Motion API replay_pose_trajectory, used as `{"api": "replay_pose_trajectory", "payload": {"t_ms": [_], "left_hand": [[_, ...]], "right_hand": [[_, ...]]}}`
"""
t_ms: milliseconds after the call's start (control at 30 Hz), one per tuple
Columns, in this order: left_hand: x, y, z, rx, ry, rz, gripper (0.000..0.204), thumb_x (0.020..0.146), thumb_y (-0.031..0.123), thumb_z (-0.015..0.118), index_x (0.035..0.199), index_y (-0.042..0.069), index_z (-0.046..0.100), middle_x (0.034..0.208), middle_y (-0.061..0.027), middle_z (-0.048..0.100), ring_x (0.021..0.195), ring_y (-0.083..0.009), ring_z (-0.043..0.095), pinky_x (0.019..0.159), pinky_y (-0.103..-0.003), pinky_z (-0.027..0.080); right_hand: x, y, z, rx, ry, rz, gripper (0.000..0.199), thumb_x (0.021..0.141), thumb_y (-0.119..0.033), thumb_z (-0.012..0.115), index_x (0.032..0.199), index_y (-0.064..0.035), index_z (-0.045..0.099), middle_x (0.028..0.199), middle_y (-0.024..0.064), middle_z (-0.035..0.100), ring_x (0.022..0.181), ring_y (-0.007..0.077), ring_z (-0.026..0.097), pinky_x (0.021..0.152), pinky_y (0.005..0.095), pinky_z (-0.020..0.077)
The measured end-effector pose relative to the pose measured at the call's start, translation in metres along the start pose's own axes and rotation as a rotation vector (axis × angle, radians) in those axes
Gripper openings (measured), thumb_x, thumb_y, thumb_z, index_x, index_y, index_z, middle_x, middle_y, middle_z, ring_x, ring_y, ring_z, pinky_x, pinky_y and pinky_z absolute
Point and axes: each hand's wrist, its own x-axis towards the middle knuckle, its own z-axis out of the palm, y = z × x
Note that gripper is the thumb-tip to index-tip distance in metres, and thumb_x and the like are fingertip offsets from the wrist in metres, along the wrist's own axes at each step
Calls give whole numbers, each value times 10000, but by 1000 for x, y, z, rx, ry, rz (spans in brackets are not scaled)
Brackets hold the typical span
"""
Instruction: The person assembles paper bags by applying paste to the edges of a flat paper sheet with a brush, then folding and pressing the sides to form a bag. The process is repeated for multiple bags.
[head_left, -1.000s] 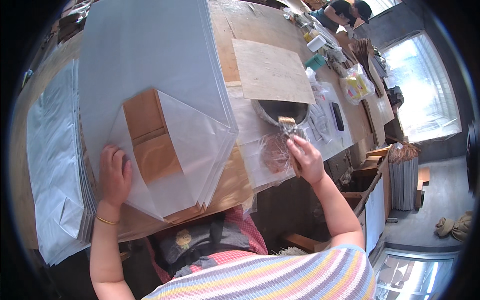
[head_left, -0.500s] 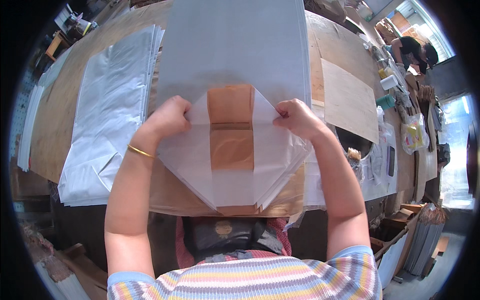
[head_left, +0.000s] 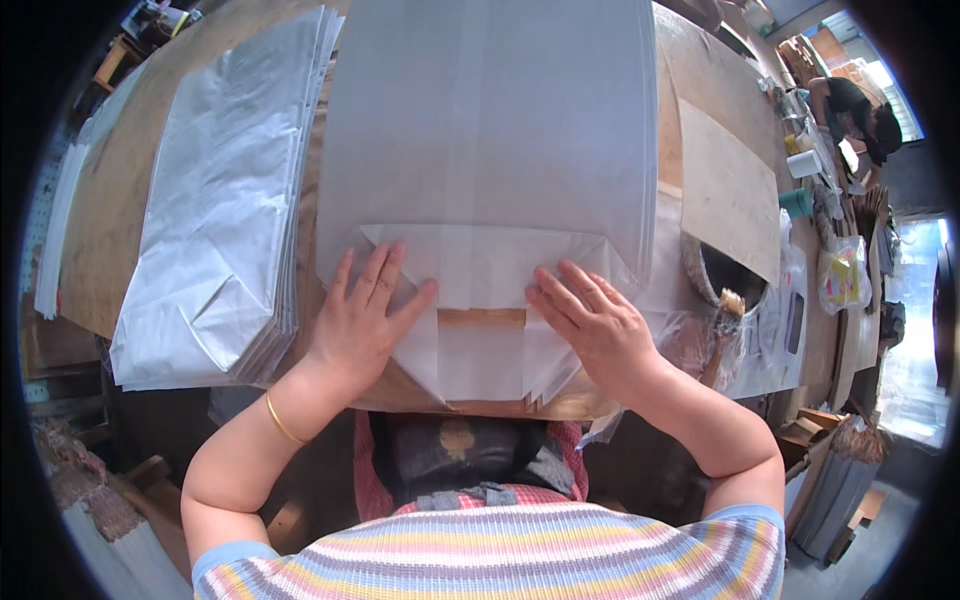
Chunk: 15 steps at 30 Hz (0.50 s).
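Note:
A stack of large white paper bags (head_left: 490, 130) lies in front of me, with its near end at the table edge. The top bag's bottom end is folded, and a flap (head_left: 490, 262) lies across it. Below that flap a strip of brown inner paper (head_left: 482, 318) shows between white side folds. My left hand (head_left: 368, 305) rests flat on the left corner of the fold, fingers spread. On the right corner, my right hand (head_left: 592, 312) presses down with its fingers stretched out. Neither hand grips anything.
Another stack of folded white bags (head_left: 205, 220) lies to the left. At the right are a brush (head_left: 728, 310) by a dark round container (head_left: 725, 270), a board (head_left: 728, 190), a phone (head_left: 796, 322) and a yellow-printed plastic bag (head_left: 845, 275). A person (head_left: 855, 115) bends over farther right.
Both hands have let go of the pinched paper edges and now lie flat. The far edge of the opened bag end has been folded toward me, covering much of the brown strip.

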Motion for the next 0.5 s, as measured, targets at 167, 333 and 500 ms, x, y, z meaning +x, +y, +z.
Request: {"api": "replay_pose_trajectory", "payload": {"t_ms": [167, 333, 500], "left_hand": [[3, -11, 6, -272, -67, 131, 511, 777, 21, 566, 1288, 47, 568, 1378, -163, 525, 1365, -343, 402, 1087, -493, 383], [3, -14, 4, -789, -132, 22, 372, 740, -44, 580, 1107, 7, 601, 1399, -143, 520, 1383, -375, 370, 1092, -490, 378], [3, -17, -1, -826, -172, 67, 240, 717, 61, 667, 941, -1, 605, 1434, -176, 485, 1399, -413, 337, 1131, -526, 310]], "right_hand": [[0, 1, -2, 145, 3, 30, 675, 739, 0, 605, 1397, -102, 491, 1430, 82, 464, 1329, 299, 437, 1107, 429, 379], [-40, -12, 14, 347, 160, 156, 458, 686, -119, 683, 1125, -8, 613, 1133, 112, 577, 1102, 295, 571, 988, 426, 454], [-23, -32, 21, 295, 294, 50, 343, 708, -146, 700, 1017, -12, 636, 1024, 87, 603, 972, 243, 623, 838, 364, 518]]}}
